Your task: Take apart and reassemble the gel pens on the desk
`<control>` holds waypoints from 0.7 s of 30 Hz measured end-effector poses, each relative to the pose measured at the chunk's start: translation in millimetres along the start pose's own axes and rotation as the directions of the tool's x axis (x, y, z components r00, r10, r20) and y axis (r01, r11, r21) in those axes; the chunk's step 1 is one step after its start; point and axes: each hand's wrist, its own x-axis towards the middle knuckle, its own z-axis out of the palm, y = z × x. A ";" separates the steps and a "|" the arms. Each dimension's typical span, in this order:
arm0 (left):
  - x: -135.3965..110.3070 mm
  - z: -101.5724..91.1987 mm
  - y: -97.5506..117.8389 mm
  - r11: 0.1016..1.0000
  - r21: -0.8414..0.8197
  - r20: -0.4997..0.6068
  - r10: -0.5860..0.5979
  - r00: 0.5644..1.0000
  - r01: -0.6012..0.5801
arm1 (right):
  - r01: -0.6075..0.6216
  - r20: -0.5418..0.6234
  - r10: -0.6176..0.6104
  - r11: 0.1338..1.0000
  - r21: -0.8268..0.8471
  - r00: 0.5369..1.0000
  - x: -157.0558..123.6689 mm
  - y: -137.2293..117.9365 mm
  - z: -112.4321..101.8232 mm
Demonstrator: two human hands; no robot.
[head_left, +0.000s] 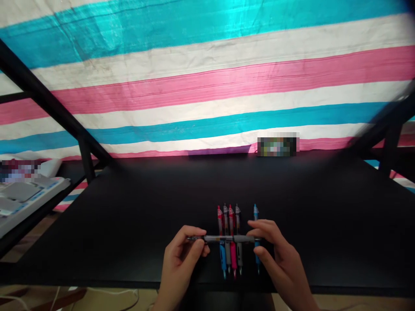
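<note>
My left hand (pixel 183 255) pinches the clicker end of a grey-gripped ballpoint pen (pixel 220 238) between thumb and fingers. The pen lies level, left to right, above a row of pens. Around its tip end is my right hand (pixel 279 250), thumb and fingers apart, a fingertip close to the grey grip; whether it touches is hard to tell. Below the held pen, side by side on the table, are a pen with a red top and blue grip (pixel 222 259), a pink pen (pixel 233 261) and grey pens (pixel 240 259). A light blue pen (pixel 255 211) lies apart, partly behind my right hand.
The black table (pixel 145 194) has its front edge close to me. Dark metal bars (pixel 65 103) slant up at both sides. A striped sheet (pixel 207 86) hangs behind. At left sits a white power strip (pixel 35 201); a blurred-out small object (pixel 278 146) stands at the back.
</note>
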 end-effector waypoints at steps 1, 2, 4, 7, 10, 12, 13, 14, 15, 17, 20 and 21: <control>0.1 -0.1 -0.3 1.000 -0.012 -0.006 -0.003 1.000 0.003 | 0.019 -0.016 -0.019 1.000 -0.008 1.000 -0.2 0.6 0.7; 0.2 -0.1 -0.6 1.000 -0.022 -0.011 -0.006 1.000 0.006 | 0.031 -0.029 -0.031 0.999 -0.015 0.999 -0.5 1.3 1.5; 0.2 0.1 -0.9 0.999 -0.033 -0.013 -0.005 1.000 0.005 | 0.021 -0.054 -0.022 0.999 -0.024 0.998 -1.1 2.1 2.7; 0.2 0.2 -0.8 0.999 -0.032 -0.008 0.006 1.000 -0.007 | -0.031 -0.019 0.030 0.999 -0.037 0.999 -1.7 2.3 2.4; -0.1 -0.2 -0.3 0.999 -0.033 -0.006 0.010 1.000 -0.010 | -0.028 0.039 0.029 0.999 -0.021 0.999 -2.2 2.5 1.6; -0.2 -0.6 0.1 0.999 -0.037 -0.003 0.009 1.000 -0.009 | -0.013 0.019 0.012 1.000 0.009 1.000 -2.6 3.1 2.6; -0.3 -0.6 0.3 0.999 -0.039 -0.002 0.009 1.000 -0.009 | -0.011 0.004 0.011 1.000 0.019 1.000 -2.6 3.2 3.4; -0.2 -0.6 0.4 0.999 -0.039 -0.002 0.010 1.000 -0.010 | -0.017 -0.007 0.017 1.000 0.023 1.000 -2.5 3.1 4.3; -0.1 -0.5 0.5 0.999 -0.035 -0.005 0.012 1.000 -0.012 | -0.031 -0.011 0.031 0.999 0.022 0.999 -2.1 2.7 5.1; 0.2 -0.1 0.8 1.000 -0.018 -0.010 0.019 1.000 -0.019 | -0.064 0.004 0.064 0.998 0.015 0.998 -0.8 0.4 5.7; 0.3 0.8 2.0 0.999 0.025 -0.010 0.033 0.999 -0.033 | -0.081 0.062 0.080 0.997 0.006 0.995 2.4 -4.9 4.4; 0.1 1.0 2.6 0.998 0.042 -0.008 0.037 0.999 -0.037 | -0.076 0.078 0.075 0.997 0.006 0.994 3.4 -6.5 3.8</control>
